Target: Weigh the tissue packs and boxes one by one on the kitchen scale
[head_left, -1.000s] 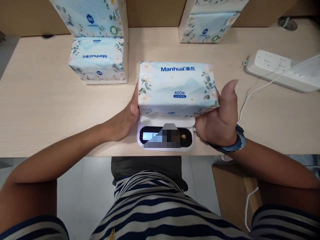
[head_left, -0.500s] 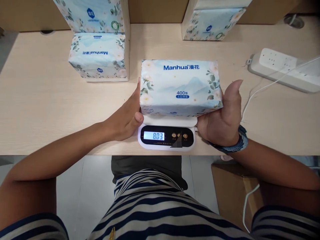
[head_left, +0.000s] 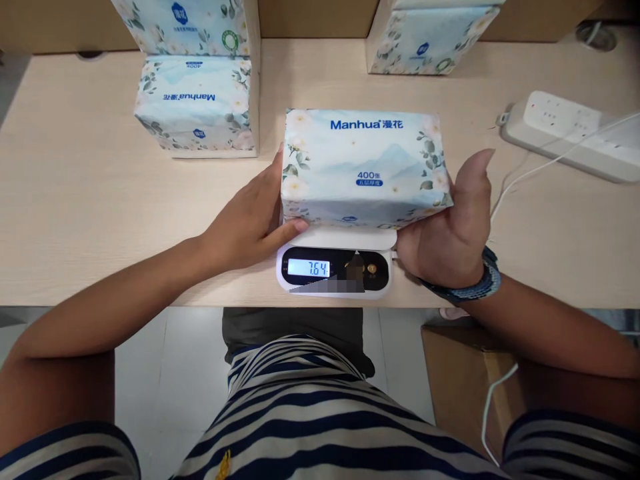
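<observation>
A pale blue Manhua tissue pack (head_left: pixel 364 167) sits over a small white kitchen scale (head_left: pixel 336 267) at the desk's near edge. My left hand (head_left: pixel 253 220) presses flat against the pack's left end, thumb reaching under its lower corner. My right hand (head_left: pixel 453 230) cups the pack's right end, thumb pointing up. Both hands grip the pack between them. The scale's lit display reads 764.
Two more tissue packs (head_left: pixel 197 100) are stacked at the back left, another tissue pack (head_left: pixel 430 40) at the back right. A white power strip (head_left: pixel 570 133) with a cable lies at the right. A cardboard box (head_left: pixel 465 373) stands on the floor under the desk's edge.
The pack has risen slightly between my hands, and my left thumb has slid under its corner. The scale reading has dropped from 803 to 764.
</observation>
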Demonstrator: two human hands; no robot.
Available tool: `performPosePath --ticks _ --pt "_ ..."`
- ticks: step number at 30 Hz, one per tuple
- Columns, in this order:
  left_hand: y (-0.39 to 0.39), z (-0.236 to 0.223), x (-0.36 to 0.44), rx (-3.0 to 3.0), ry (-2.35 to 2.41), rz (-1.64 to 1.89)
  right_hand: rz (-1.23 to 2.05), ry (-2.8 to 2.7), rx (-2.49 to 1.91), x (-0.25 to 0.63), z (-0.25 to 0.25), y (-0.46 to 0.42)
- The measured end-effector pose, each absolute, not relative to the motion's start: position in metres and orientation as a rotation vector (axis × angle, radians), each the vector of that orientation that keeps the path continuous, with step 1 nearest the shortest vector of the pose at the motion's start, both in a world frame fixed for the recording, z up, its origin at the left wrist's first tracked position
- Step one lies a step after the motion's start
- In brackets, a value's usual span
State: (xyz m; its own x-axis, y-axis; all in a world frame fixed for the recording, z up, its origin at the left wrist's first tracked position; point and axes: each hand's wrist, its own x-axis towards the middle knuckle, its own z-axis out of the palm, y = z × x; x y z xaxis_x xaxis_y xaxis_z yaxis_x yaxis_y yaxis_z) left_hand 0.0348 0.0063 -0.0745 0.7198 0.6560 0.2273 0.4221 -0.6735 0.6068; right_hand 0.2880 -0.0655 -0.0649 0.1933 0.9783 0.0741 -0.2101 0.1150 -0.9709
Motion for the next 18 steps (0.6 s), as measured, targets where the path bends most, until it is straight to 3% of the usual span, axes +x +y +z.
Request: performPosePath --ticks 18 --pt "0.025 -0.069 0.021 2.409 0.868 0.669 1.102 -1.002 -1.171 0.295 -0.063 -0.069"
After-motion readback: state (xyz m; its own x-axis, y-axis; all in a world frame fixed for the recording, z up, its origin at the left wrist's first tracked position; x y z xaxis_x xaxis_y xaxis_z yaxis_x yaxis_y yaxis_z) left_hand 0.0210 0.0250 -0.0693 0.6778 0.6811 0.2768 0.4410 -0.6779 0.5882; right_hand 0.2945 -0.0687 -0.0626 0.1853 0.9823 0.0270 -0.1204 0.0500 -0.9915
